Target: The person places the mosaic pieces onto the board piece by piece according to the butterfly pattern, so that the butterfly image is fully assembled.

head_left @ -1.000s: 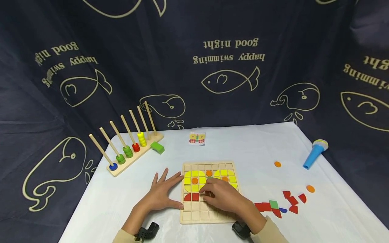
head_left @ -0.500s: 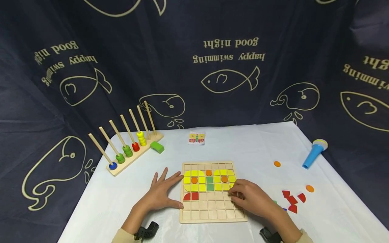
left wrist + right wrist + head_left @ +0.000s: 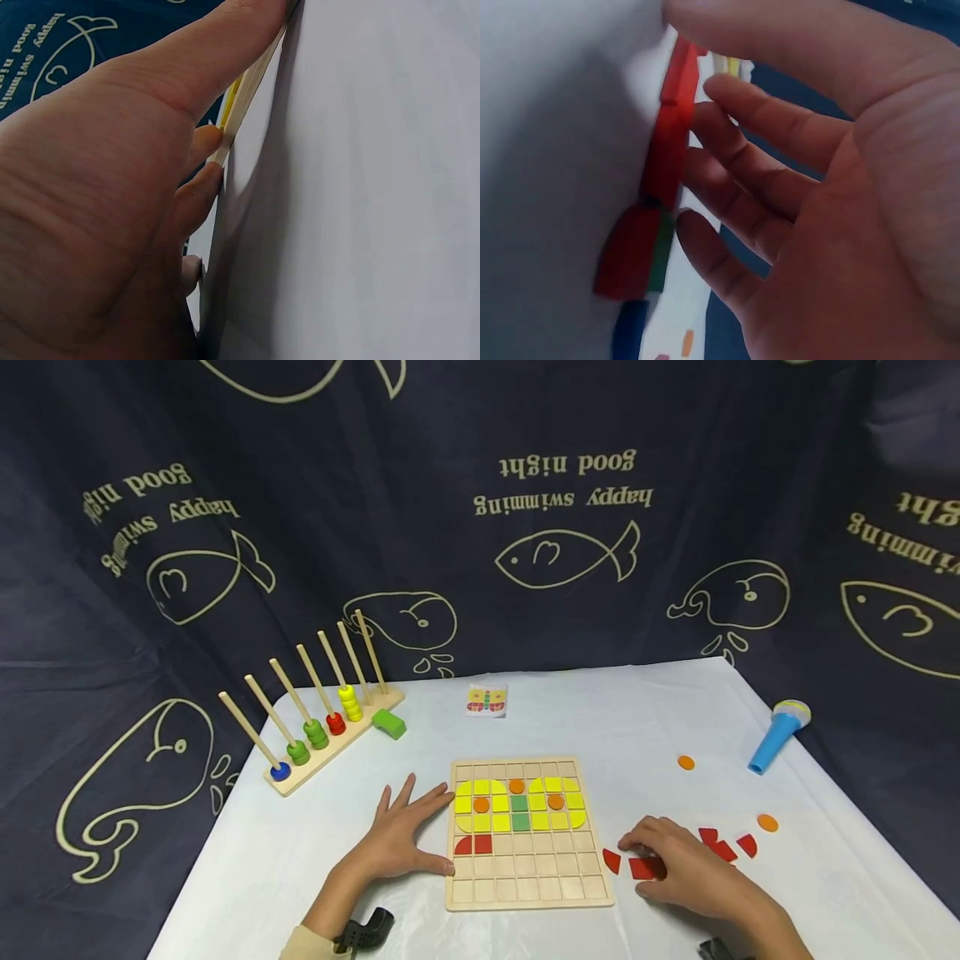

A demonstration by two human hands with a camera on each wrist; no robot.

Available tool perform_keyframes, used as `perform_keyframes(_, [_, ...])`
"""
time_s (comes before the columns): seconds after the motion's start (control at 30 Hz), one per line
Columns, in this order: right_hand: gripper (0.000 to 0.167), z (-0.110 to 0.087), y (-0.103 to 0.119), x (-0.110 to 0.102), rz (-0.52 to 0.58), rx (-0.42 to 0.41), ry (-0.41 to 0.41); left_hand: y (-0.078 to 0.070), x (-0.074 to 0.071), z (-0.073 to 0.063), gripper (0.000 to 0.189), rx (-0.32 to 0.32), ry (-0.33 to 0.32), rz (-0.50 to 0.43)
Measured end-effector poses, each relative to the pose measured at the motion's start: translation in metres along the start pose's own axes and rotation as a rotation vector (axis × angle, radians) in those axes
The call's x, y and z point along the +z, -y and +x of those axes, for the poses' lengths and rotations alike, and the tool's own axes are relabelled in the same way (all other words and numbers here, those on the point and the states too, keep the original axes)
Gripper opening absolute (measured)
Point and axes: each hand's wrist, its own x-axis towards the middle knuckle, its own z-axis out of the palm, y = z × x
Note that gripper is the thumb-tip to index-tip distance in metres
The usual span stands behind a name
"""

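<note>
My left hand lies with spread fingers against the left edge of a wooden grid board, thumb on its rim. Yellow tiles form two wing shapes on it, with orange discs and green squares. Two red tiles fill the left of a lower row. My right hand hovers over loose red tiles right of the board. In the right wrist view its fingers are loosely bent beside a red tile, gripping nothing visible; a green tile and blue tile lie nearby.
A red quarter-round tile lies by the board's right edge. Orange discs and a toy microphone are farther right. A pattern card, green block and peg stand with rings stand behind.
My right hand has moved right, off the board to the loose red tiles, uncovering the green squares. A red quarter-round tile now shows beside the board. The left hand has stayed put.
</note>
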Motion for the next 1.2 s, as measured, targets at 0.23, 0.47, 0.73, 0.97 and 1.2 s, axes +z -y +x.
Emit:
perform_keyframes(0.23, [0.031, -0.001, -0.011, -0.002, 0.005, -0.068, -0.005, 0.0, 0.0, -0.002, 0.108, 0.001, -0.001, 0.011])
perform_keyframes(0.47, [0.028, 0.007, -0.008, 0.0, -0.002, -0.044, -0.062, -0.002, -0.002, -0.001, 0.108, -0.009, 0.009, 0.005])
perform_keyframes(0.73, [0.028, 0.019, 0.007, 0.003, 0.032, -0.096, -0.115, -0.002, -0.002, -0.001, 0.108, 0.002, 0.002, 0.002])
perform_keyframes(0.97, [0.028, 0.033, 0.019, 0.013, 0.064, -0.232, -0.151, -0.001, -0.001, -0.001, 0.109, 0.005, -0.003, 0.006])
perform_keyframes(1.2, [0.025, 0.047, 0.035, 0.024, 0.06, -0.303, -0.152, 0.001, 0.0, -0.001, 0.109, -0.001, -0.001, 0.01])
